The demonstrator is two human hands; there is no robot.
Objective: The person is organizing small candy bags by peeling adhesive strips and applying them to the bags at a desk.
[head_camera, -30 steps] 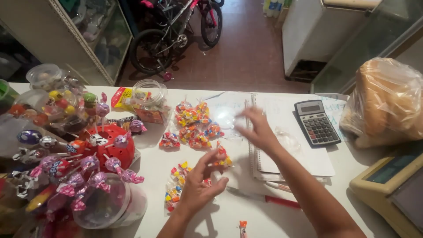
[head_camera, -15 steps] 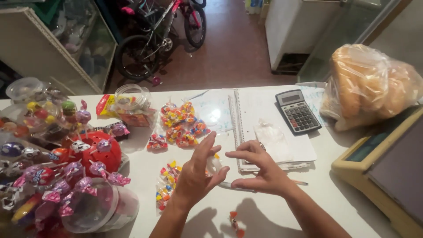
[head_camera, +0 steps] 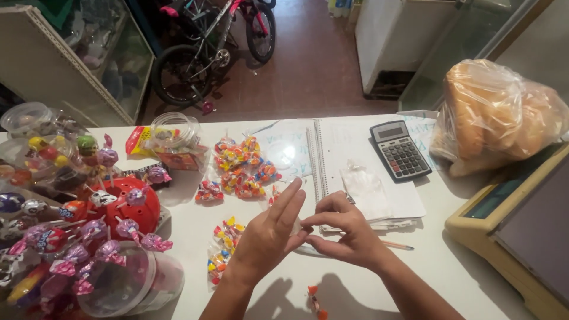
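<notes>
Head view, looking down: both hands meet over the white bench, just in front of the spiral notebook. The left hand has its fingers stretched out straight and close together, tips pointing up toward the notebook. The right hand is curled in, thumb and forefinger pinching something small and clear between the two hands; what it is, I cannot tell, it is mostly hidden by the fingers.

Just left of the left hand lies a long clear packet of sweets, yellow, red and blue inside. Further up the bench sits a cluster of small sweet bags, all clear plastic with bright mixed colours, touching one another. A single red-wrapped sweet lies near the bench edge, between the forearms.

On the notebook page rests a small empty clear bag, and beside it a grey calculator. A pencil pokes out right of the right hand.

Far right, a big clear bag of bread rolls sits beside a beige scale. On the left, a red lollipop stand is stuck with purple-wrapped lollipops, with clear plastic tubs behind it. Beyond the bench, a bicycle stands on the brown floor.
</notes>
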